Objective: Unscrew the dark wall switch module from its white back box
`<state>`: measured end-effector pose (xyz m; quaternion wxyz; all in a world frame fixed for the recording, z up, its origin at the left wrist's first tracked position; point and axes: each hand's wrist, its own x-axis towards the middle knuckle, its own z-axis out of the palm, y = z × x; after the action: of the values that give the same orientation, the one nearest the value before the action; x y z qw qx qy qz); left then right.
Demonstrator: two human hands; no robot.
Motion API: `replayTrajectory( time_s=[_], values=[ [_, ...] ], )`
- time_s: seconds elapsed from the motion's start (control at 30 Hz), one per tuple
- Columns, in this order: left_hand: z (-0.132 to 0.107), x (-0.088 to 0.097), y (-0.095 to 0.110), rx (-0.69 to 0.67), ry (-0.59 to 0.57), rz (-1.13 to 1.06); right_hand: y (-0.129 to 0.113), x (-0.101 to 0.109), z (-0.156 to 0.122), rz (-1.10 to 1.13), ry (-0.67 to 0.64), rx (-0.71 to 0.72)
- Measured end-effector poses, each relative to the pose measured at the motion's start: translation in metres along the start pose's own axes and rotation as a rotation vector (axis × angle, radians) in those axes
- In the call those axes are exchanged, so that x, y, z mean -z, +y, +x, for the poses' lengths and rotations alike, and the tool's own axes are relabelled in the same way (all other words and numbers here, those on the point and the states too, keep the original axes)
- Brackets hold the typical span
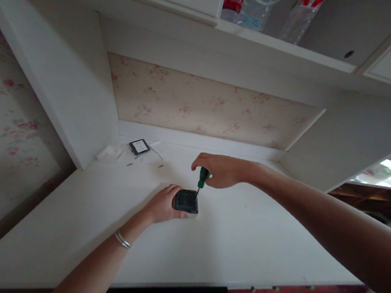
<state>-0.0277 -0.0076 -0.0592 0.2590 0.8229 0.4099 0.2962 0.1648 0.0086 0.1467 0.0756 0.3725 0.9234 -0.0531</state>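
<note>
On the white desk, my left hand is closed around the left side of a small box with a dark, recessed top and a pale side. In my right hand is a green-handled screwdriver, held tilted with its shaft pointing down. The tip meets the box near its right inner edge; what it touches there is too small to make out. Behind the box to the left lies a dark square plate with a white face and small dark marks.
Several small dark pin-like pieces lie near the plate, beside a crumpled white tissue or bag. A white side panel bounds the desk on the left. Overhead, a shelf holds plastic bottles.
</note>
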Motion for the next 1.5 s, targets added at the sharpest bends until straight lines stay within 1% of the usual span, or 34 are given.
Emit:
replayTrajectory(
  time_s=[0.1, 0.13, 0.27, 0.3, 0.43, 0.47, 0.57, 0.63, 0.8, 0.87, 0.97, 1.0, 1.03, 1.07, 1.13, 1.2, 1.27, 1.33, 1.43, 1.47, 1.5],
  values=[
    [-0.001, -0.001, -0.002, -0.005, -0.003, 0.01, -0.002, 0.001, 0.002, -0.057, -0.014, -0.112],
    [-0.001, -0.002, -0.003, -0.005, 0.0, 0.015, -0.002, 0.002, 0.002, -0.073, -0.013, -0.123],
    [-0.002, -0.003, -0.008, -0.007, -0.001, 0.009, -0.003, 0.003, 0.003, -0.047, -0.013, -0.022],
    [-0.002, -0.003, -0.009, -0.013, -0.01, 0.001, -0.003, 0.003, 0.003, -0.039, -0.02, -0.018],
    [-0.002, -0.001, -0.009, -0.019, -0.009, -0.018, -0.006, 0.002, 0.005, -0.093, -0.028, -0.126],
    [-0.002, 0.0, -0.008, -0.017, -0.006, -0.024, -0.006, 0.002, 0.006, -0.106, -0.019, -0.129],
    [-0.001, 0.001, -0.005, -0.016, -0.006, -0.054, -0.006, 0.001, 0.007, -0.071, -0.004, -0.03],
    [-0.001, 0.001, -0.004, -0.007, -0.007, -0.069, -0.004, 0.003, 0.006, -0.022, -0.02, 0.026],
    [-0.001, 0.003, -0.002, 0.011, -0.007, -0.07, -0.003, 0.007, 0.003, -0.025, -0.109, 0.031],
    [-0.001, 0.004, -0.001, 0.004, -0.011, -0.074, -0.004, 0.006, 0.003, -0.057, -0.076, -0.034],
    [-0.001, 0.004, 0.001, 0.01, -0.006, -0.074, -0.006, 0.002, 0.006, -0.162, -0.009, -0.222],
    [0.0, 0.004, 0.0, 0.013, -0.005, -0.073, -0.005, 0.0, 0.007, -0.196, -0.013, -0.246],
    [0.0, 0.003, 0.0, 0.015, -0.005, -0.074, -0.005, 0.0, 0.007, -0.214, -0.024, -0.232],
    [0.0, 0.003, -0.001, 0.014, -0.006, -0.074, -0.003, -0.001, 0.007, -0.212, -0.037, -0.185],
    [0.0, 0.002, -0.002, 0.007, -0.013, -0.078, -0.002, 0.001, 0.007, -0.153, -0.055, -0.065],
    [0.0, 0.001, -0.004, 0.005, -0.015, -0.081, -0.001, 0.003, 0.005, -0.066, -0.07, 0.026],
    [0.0, 0.001, -0.005, 0.009, -0.011, -0.085, -0.004, 0.005, 0.005, -0.013, -0.094, 0.046],
    [0.0, 0.001, -0.004, 0.014, -0.003, -0.091, -0.008, 0.006, 0.005, -0.007, -0.095, -0.03],
    [0.0, 0.001, -0.003, 0.009, 0.001, -0.094, -0.014, 0.007, 0.007, -0.077, -0.054, -0.205],
    [0.0, 0.001, -0.003, 0.004, -0.002, -0.093, -0.014, 0.008, 0.007, -0.093, -0.062, -0.219],
    [0.0, 0.001, -0.003, -0.001, -0.006, -0.092, -0.014, 0.009, 0.007, -0.097, -0.081, -0.203]
  ],
)
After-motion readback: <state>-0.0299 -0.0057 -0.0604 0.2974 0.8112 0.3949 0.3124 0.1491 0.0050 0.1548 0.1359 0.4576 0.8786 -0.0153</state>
